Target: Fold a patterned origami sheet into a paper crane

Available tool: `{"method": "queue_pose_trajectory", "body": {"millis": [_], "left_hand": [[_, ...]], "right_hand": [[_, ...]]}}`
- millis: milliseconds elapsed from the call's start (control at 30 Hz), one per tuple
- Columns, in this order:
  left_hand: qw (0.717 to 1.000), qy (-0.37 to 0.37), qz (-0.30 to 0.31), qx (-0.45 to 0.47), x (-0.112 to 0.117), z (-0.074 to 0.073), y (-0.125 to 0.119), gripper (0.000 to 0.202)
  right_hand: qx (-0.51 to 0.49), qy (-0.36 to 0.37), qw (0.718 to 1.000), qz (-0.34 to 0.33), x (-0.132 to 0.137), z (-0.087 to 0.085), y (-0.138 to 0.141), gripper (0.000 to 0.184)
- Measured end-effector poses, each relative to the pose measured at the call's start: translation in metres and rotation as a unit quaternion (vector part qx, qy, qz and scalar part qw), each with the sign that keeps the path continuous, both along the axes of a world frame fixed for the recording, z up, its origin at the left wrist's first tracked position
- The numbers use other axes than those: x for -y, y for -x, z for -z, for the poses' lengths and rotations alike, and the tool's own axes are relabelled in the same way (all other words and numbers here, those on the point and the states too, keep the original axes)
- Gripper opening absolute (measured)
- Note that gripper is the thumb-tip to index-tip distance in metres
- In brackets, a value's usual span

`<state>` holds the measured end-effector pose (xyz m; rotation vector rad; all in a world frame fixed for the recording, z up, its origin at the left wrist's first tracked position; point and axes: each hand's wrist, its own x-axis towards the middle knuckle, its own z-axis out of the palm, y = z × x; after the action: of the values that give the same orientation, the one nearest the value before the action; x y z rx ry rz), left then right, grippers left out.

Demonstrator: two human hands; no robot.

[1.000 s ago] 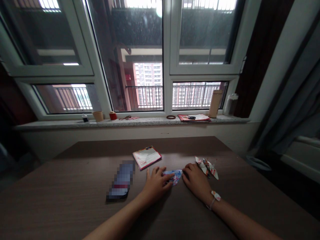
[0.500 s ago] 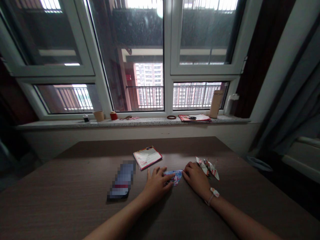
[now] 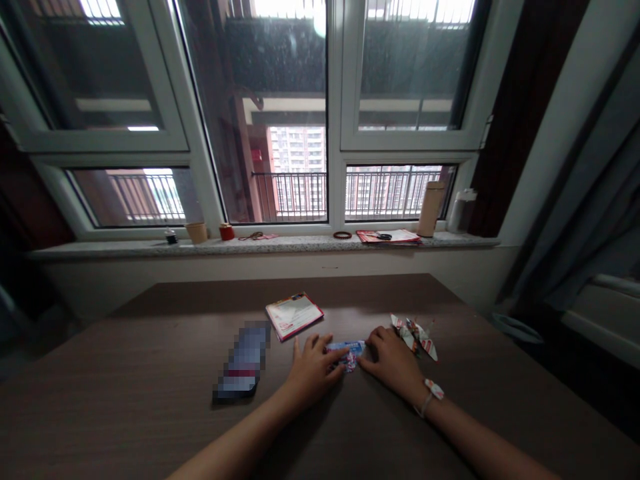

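A small folded piece of blue printed paper [image 3: 349, 352] lies on the brown table [image 3: 150, 393] between my hands. My left hand [image 3: 313, 370] rests flat with fingers spread, its fingertips pressing the paper's left part. My right hand [image 3: 393, 360] has curled fingers pinching the paper's right edge against the table. Just right of that hand lie folded paper cranes [image 3: 415, 335] in red and white print. My right wrist wears a band with a small paper charm [image 3: 431, 391].
A red-and-white leaflet [image 3: 294, 314] lies beyond my hands. A dark phone-like object [image 3: 243, 363], blurred out, sits to the left. The windowsill [image 3: 260, 245] holds small cups, a bracelet, papers with scissors, a tall tan cylinder and a jar. A curtain hangs at right.
My right hand has shifted slightly left and folded the paper's right part inward, so the piece looks narrower. The left hand has stayed in place.
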<state>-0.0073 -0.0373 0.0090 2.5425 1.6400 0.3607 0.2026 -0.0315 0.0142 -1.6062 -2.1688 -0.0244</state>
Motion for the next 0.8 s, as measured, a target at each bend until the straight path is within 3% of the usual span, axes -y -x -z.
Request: {"method": "queue_pose_trajectory", "body": {"millis": [400, 800], "left_hand": [[1.0, -0.004, 0.0, -0.003, -0.0026, 0.0034, 0.0, 0.04], [1.0, 0.005, -0.006, 0.009, -0.0017, -0.0005, -0.001, 0.039]], "right_hand": [[-0.01, -0.001, 1.0, -0.007, 0.005, 0.0078, 0.0024, 0.053], [-0.014, -0.019, 1.0, -0.008, 0.002, 0.0068, 0.0006, 0.035]]}}
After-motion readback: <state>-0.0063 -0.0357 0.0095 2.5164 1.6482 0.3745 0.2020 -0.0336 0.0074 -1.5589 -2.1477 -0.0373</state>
